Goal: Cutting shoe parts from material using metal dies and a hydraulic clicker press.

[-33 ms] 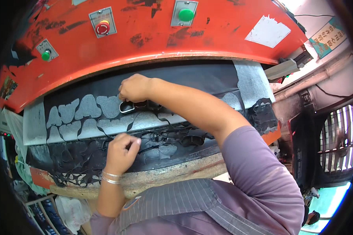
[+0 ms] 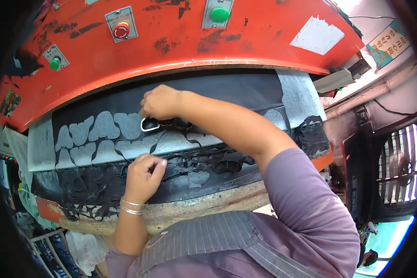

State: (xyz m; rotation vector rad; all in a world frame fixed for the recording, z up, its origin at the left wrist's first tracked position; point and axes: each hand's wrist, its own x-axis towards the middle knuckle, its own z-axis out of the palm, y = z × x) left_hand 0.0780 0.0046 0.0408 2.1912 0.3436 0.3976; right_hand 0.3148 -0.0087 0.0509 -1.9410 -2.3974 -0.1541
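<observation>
Reaching across black sheeting [image 2: 231,90], right hand [image 2: 162,103] touches a metal cutter [image 2: 151,130], pinch unclear; left hand [image 2: 142,180] half-curled; red machine [image 2: 180,53] beyond.

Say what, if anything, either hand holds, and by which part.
The right hand is at the far edge of the metal cutter, but whether it grips cannot be told. The loosely curled left hand shows nothing held.

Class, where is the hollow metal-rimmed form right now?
In the head view, the hollow metal-rimmed form lies left of centre, just below the right hand and right of a grey patch in the black sheet.
</observation>
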